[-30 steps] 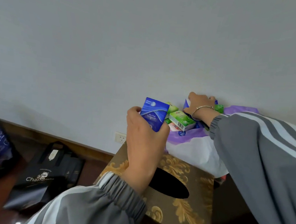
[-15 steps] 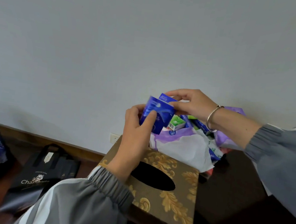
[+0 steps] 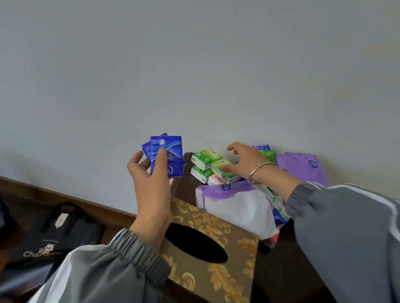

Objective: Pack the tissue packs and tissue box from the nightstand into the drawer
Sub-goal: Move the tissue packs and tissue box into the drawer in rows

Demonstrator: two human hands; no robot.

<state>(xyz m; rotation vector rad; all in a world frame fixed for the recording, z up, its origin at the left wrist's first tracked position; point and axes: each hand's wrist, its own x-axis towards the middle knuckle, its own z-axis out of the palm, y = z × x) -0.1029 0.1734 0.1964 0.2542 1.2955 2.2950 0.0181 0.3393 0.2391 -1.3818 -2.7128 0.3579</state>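
In the head view, your left hand (image 3: 151, 185) grips two blue tissue packs (image 3: 166, 154); your right hand (image 3: 244, 164), fingers spread, reaches over the green packs (image 3: 213, 164) on the nightstand (image 3: 286, 279); the tissue box (image 3: 210, 256) sits there unpacked; no drawer shows, so packing looks barely begun.

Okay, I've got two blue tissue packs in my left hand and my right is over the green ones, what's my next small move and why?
Probably close the right hand on the nearest green pack and lift it. That hand hovers open, fingers spread just above the green packs against the wall, while the left hand is already full with the blue packs. No drawer shows in this view.
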